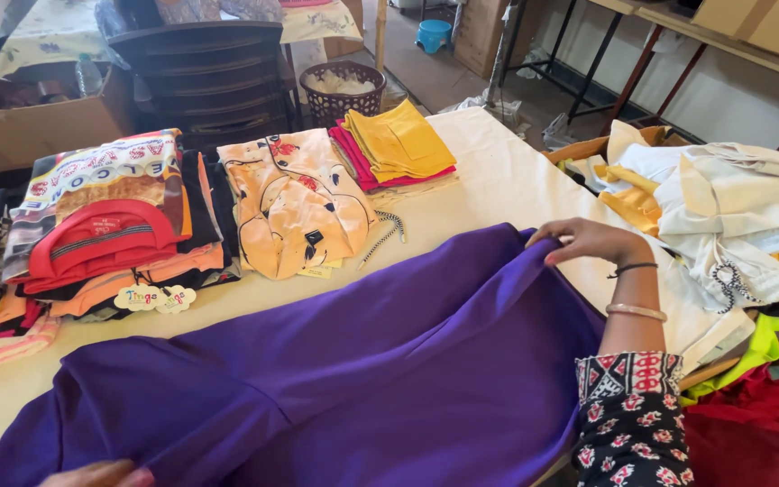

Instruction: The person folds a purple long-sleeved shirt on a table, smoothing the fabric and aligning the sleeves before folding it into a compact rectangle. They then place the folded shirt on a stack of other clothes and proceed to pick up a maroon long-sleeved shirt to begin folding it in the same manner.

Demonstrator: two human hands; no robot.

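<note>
The purple cloth (pixel 362 361) lies spread across the counter (pixel 498 180). The right hand (pixel 588 241) pinches its far edge in a closed grip; the left hand (pixel 101 473) shows only at the near corner, its grip too hidden to judge. A sharp tug could drag the cloth into the peach stack (pixel 295 203) just beyond it.

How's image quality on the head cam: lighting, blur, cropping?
Head view: soft, even daylight, no harsh shadows on the purple garment; mild brightness on the cream table cover; right hand sharp, no motion blur; left hand cut off by the bottom edge; slight wide-angle tilt in the background shelving.
</note>
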